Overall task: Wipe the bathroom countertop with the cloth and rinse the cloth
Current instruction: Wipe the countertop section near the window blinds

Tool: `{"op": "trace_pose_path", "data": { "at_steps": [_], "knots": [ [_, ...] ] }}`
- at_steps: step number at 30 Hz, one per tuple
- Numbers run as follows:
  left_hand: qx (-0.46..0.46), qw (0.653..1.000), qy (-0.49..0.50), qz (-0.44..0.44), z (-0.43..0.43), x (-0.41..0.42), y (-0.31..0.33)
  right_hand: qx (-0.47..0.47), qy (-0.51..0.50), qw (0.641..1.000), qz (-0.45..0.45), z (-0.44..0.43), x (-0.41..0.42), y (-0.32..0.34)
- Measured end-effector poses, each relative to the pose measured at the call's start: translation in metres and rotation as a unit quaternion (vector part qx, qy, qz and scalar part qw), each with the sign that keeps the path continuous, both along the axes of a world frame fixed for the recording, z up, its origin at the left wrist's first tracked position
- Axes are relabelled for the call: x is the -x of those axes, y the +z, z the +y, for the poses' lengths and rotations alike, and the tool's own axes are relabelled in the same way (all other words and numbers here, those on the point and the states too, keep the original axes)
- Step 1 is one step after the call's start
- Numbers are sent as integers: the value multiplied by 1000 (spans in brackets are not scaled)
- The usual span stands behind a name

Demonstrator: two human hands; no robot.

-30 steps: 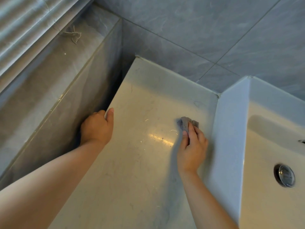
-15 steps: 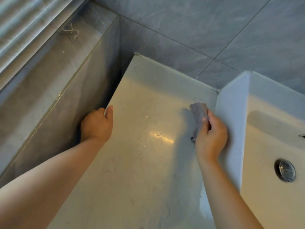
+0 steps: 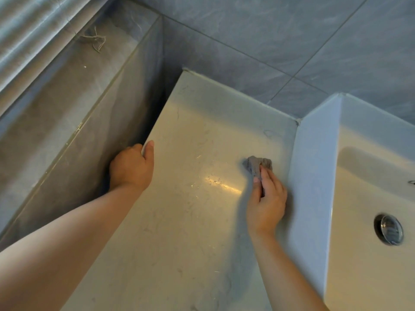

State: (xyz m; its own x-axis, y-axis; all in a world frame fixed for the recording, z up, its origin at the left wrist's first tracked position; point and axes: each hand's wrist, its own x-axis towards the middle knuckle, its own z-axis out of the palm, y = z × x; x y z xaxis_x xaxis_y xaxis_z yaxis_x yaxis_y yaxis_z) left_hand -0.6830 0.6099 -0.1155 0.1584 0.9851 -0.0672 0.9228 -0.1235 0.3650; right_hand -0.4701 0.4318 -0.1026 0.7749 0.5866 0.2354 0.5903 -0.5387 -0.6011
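Observation:
A pale, glossy countertop (image 3: 184, 221) fills the middle of the view, with small specks and hairs on it. My right hand (image 3: 266, 202) presses a small grey cloth (image 3: 256, 164) flat on the countertop, close to the white basin's outer wall. The cloth's bunched end sticks out beyond my fingertips. My left hand (image 3: 131, 167) grips the countertop's left edge, thumb on top and fingers hidden over the side.
A white raised basin (image 3: 314, 167) with a chrome drain plug (image 3: 390, 230) stands at the right. Grey wall tiles (image 3: 258, 37) run behind. A grey tiled ledge (image 3: 62, 90) with a tangle of thread (image 3: 95, 41) lies to the left, below window blinds.
Half a second ago my right hand held the cloth lifted near the basin wall; now it has come back down and presses the cloth on the countertop. My left hand has stayed put.

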Motion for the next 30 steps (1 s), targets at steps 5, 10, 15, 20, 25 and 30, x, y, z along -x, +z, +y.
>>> {"op": "trace_pose_path", "data": {
  "at_steps": [5, 10, 15, 20, 25, 30],
  "knots": [
    [-9, 1000, -2, -7, 0, 0, -2, -2, 47, 998, 32, -17, 53, 1],
    [-11, 1000, -2, -12, 0, -1, -1, -52, 100, 981, 157, -14, 64, 24],
    [-14, 1000, -3, -11, 0, 0, 0, -35, -69, 997, 20, -23, 20, 36],
    [-14, 1000, -4, -11, 0, 0, -1, 78, -106, 991, -38, -26, 20, 10],
    [-14, 1000, -3, -12, 0, 0, -1, 37, -149, 988, 20, -17, 25, -2],
    [-8, 1000, 1, -7, 0, -1, 1, -13, -33, 997, 67, -19, 53, 3]
  ]
}}
